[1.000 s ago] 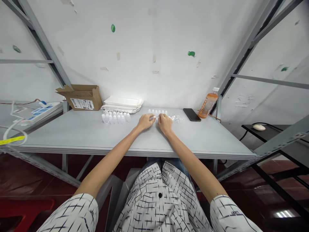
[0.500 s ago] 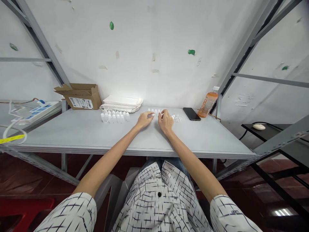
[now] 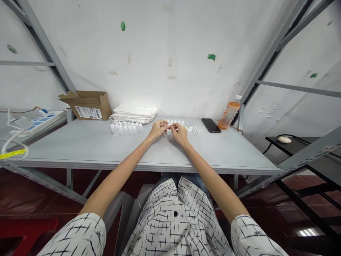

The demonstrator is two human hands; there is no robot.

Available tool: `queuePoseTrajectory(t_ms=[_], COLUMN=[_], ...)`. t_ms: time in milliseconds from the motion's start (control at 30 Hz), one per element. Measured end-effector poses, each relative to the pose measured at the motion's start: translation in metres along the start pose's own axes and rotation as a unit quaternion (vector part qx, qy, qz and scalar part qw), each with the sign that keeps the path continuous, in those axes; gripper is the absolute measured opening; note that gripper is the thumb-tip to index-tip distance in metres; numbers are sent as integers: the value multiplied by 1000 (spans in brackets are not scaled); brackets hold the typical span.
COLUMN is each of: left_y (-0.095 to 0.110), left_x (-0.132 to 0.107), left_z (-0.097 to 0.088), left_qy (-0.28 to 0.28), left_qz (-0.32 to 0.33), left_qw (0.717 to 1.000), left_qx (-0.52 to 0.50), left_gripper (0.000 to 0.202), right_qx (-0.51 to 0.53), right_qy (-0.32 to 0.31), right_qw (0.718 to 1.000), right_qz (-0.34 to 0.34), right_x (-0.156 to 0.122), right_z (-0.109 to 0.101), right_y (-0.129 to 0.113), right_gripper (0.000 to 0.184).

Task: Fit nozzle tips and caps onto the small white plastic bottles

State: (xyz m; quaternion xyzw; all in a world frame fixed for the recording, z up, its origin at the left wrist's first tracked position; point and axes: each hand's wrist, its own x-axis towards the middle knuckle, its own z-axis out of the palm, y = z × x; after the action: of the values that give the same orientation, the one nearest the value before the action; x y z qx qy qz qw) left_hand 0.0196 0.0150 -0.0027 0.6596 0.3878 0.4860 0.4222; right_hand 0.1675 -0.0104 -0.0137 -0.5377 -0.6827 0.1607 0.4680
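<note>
My left hand [image 3: 158, 129] and my right hand [image 3: 180, 133] meet above the middle of the table, fingertips nearly touching. Between them is a small white plastic piece [image 3: 170, 124], pinched from both sides; fingers cover most of it, so its exact kind is unclear. Just behind my right hand stands a row of small white bottles [image 3: 179, 122], partly hidden. A loose pile of white cords [image 3: 196, 130] with small white parts lies to the right. On the left stands a group of small translucent white bottles [image 3: 126, 128] with thin cords at their tops.
A stack of white sheets [image 3: 134, 113] lies behind the left bottles, beside an open cardboard box [image 3: 89, 106]. At the right are a black phone [image 3: 211, 125] and an orange drink bottle [image 3: 229, 113]. A power strip [image 3: 42, 122] sits on the surface at far left.
My hands have come together, the right moving slightly left toward the left. The fingers of both now close around the small white piece. The view has shifted a little.
</note>
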Motion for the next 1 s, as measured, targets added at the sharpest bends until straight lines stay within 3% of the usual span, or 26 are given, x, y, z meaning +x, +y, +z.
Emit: queuePoseTrajectory(t_ms=[133,300,667,1000], left_y=[7,13,15,17], left_x=[-2,-6,-6,-6], left_z=[0,1,3,0], left_qy=[-24,-28,1,-31], left_qz=[-16,-47,-77,-150], left_qw=[999,998,997,986], left_qx=[-33,-29,-22,-65], left_gripper=[18,21,12,16], right_qx=[120,202,231,271], right_qy=[-10,-70,-104,-123], right_qw=[992,976,965,952], right_qz=[31,50,68,76], right_x=[0,2,2,2], right_z=[-2,-2,1,-3], right_y=[-2,-1,2,-3], right_gripper=[34,47,52,53])
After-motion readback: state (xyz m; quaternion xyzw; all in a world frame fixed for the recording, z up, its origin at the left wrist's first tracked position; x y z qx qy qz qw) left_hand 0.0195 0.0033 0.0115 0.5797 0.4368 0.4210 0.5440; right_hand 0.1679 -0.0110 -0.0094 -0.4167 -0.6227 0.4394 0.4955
